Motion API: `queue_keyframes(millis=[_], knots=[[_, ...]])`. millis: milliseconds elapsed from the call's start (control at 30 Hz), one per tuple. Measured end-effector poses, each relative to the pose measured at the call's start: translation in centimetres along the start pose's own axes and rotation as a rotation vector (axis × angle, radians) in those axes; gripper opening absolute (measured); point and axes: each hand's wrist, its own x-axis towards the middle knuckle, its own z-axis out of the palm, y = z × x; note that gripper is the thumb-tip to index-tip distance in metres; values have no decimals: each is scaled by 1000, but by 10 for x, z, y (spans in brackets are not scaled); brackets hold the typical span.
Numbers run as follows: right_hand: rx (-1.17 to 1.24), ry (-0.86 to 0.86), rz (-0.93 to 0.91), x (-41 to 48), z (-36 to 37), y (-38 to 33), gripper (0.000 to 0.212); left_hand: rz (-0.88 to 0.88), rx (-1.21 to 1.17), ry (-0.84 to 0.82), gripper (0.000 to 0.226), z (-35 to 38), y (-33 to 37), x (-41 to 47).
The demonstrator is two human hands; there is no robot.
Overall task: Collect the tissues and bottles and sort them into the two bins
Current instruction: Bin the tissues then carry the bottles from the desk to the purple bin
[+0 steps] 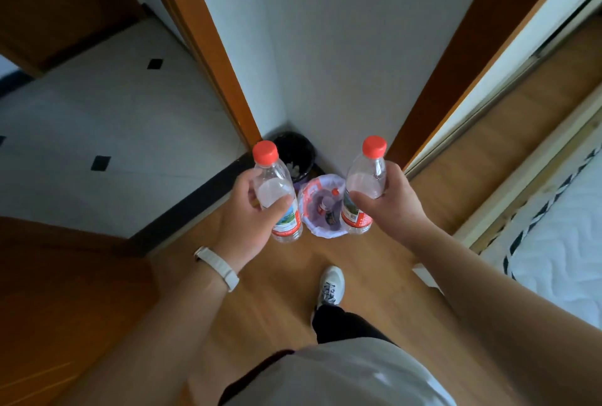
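Above the bins (322, 210), each grip (249, 210) (389, 200) clasps an upright bottle (275, 190) (365, 184)

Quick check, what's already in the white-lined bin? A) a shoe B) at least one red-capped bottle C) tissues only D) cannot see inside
B: the white-lined bin holds a red-capped bottle, while the white tissues lie in the black bin behind it.
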Motion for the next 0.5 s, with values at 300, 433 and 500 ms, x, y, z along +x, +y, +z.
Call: queue_keyframes(millis=[300,433,500], knots=[[-7,63,79,44,-5,-4,54,23,38,-154,60,17,15,80],[27,102,171,54,6,4,55,17,39,-224,65,24,8,114],[48,136,215,59,14,4,52,19,42,-276,66,27,0,133]])
